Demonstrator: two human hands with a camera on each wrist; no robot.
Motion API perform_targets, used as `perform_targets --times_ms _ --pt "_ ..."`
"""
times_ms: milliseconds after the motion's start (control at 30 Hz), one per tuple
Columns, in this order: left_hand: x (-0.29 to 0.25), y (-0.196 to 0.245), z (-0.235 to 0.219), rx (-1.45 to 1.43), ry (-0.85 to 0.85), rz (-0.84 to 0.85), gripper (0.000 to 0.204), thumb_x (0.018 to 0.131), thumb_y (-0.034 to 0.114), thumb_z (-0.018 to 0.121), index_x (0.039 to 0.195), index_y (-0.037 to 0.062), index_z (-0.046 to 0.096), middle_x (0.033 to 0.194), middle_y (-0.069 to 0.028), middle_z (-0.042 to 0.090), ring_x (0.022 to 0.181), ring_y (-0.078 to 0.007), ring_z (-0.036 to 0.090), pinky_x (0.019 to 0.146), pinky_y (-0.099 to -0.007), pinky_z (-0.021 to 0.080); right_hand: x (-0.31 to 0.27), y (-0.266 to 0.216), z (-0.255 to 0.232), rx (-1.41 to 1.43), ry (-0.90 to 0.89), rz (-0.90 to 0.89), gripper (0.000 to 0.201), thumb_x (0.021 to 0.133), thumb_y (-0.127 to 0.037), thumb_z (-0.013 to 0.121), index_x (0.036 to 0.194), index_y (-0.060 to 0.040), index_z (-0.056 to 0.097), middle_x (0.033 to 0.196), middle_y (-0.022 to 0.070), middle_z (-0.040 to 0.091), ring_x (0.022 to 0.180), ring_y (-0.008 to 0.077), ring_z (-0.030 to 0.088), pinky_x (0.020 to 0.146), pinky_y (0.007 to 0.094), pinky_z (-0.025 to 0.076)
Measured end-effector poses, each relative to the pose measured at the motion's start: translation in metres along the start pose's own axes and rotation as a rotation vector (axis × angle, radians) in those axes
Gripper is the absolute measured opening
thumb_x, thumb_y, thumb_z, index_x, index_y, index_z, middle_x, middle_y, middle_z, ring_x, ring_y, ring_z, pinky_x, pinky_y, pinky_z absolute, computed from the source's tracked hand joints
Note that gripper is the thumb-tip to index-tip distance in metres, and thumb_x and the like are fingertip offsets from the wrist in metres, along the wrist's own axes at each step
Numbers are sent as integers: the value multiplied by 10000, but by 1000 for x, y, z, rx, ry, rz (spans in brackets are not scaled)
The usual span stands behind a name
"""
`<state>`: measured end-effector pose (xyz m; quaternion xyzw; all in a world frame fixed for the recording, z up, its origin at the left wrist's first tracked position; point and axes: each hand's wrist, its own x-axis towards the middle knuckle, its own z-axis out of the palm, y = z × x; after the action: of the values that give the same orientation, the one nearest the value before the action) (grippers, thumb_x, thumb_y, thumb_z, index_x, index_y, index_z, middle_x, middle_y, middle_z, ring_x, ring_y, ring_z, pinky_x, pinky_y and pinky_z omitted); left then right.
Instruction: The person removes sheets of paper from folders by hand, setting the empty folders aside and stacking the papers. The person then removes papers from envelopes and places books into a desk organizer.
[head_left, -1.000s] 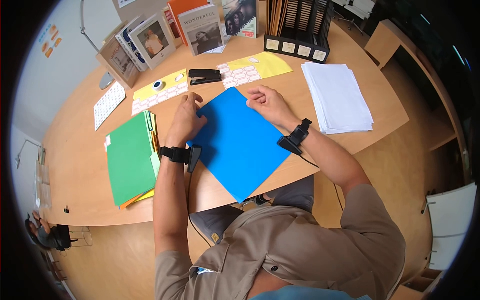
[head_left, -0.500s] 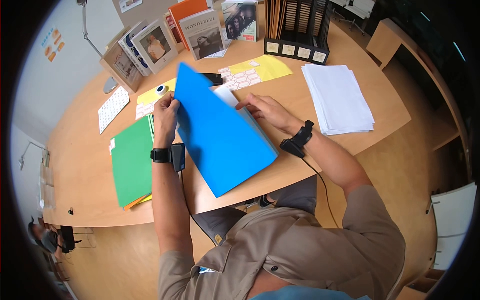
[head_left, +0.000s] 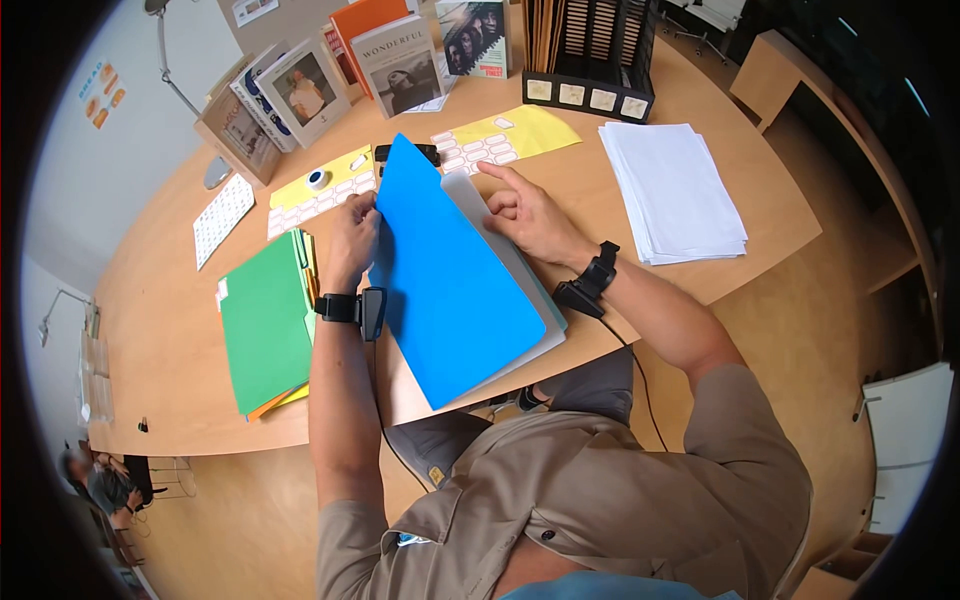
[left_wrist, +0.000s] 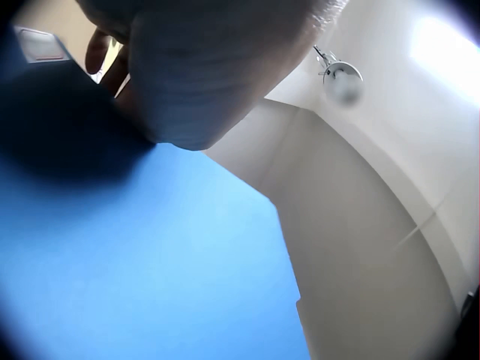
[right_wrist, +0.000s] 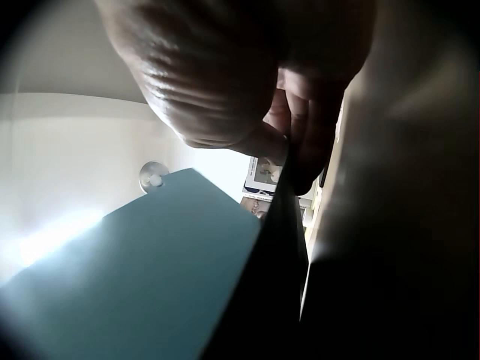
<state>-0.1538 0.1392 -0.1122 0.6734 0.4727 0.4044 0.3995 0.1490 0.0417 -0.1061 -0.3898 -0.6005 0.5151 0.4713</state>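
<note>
A blue folder (head_left: 450, 290) stands partly opened in front of me, tilted up off the table, its pale inner side (head_left: 466, 197) showing along the right. My left hand (head_left: 352, 240) grips its left edge, and the left wrist view has that hand over the blue cover (left_wrist: 172, 255). With thumb and curled fingers my right hand (head_left: 540, 222) pinches the right-hand edge, its index finger pointing out in the head view. Between those fingers, the right wrist view shows a thin dark edge. Behind the folder's top corner, a black stapler (head_left: 430, 153) is partly hidden.
Left of the folder lies a pile of coloured folders, green (head_left: 262, 325) on top. A stack of white paper (head_left: 675, 195) is at right. Label sheets (head_left: 480, 153), a small white round item (head_left: 317, 179), books (head_left: 400, 75) and a black file rack (head_left: 590, 95) stand farther back.
The blue folder went from lying flat to raised and opened. My left hand took hold of its left edge, swung it up left, then came back right. My right hand closed on the other edge.
</note>
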Motion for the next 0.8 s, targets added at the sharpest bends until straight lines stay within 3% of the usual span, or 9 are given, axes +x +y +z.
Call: perform_targets --times_ms 100,167,200,267,333,400,500,800 --pt "-6 8 6 151 -14 -13 207 1016 72 516 980 -16 700 748 12 581 703 -70 519 634 -286 425 2 6 -2 -48 26 -28 704 1007 51 669 1647 -29 386 1003 40 684 911 64 641 813 212 535" --pt "-10 17 7 123 -39 -43 219 1019 77 513 992 -18 708 746 13 588 696 -70 514 632 -289 424 4 10 -3 -146 75 -25 566 977 -6 745 1510 32 560 907 60 732 818 99 681 751 258 572" --pt "-10 19 7 95 -62 -72 231 1022 81 509 1005 -20 716 744 13 596 690 -70 508 629 -291 424 4 10 -3 -146 75 -24 566 977 -6 745 1510 32 560 907 60 732 818 99 681 751 258 572" --pt "-8 15 8 81 -62 -27 240 1025 86 507 1005 -21 720 741 18 594 687 -65 504 630 -289 422 3 8 -3 -224 126 -42 393 960 -20 771 1340 48 698 893 64 755 796 103 702 732 261 586" --pt "-5 10 7 68 -61 18 248 1028 92 504 1005 -21 724 739 24 592 684 -60 499 630 -286 420 2 5 -1 -207 142 -38 359 956 -20 775 1304 49 717 906 73 767 813 106 716 744 261 595" --pt "-3 5 4 55 -106 -21 286 1044 85 488 1082 -10 755 859 47 643 772 -53 525 715 -237 426 1 1 0 -189 157 -35 326 952 -21 779 1268 49 735 919 81 778 830 110 731 757 260 604" --pt "-1 3 2 45 -82 -56 290 1061 92 486 1086 -9 757 868 46 647 776 -46 528 724 -230 431 1 0 -1 -250 177 -56 293 956 -36 781 1235 45 747 963 109 797 878 132 763 791 265 620" --pt "-13 26 10 -49 -98 -92 285 1077 110 480 1039 5 743 833 79 599 744 -33 493 665 -234 395 1 2 -3 -313 247 -118 212 995 -59 753 1186 32 759 1021 97 806 912 109 772 801 238 605"
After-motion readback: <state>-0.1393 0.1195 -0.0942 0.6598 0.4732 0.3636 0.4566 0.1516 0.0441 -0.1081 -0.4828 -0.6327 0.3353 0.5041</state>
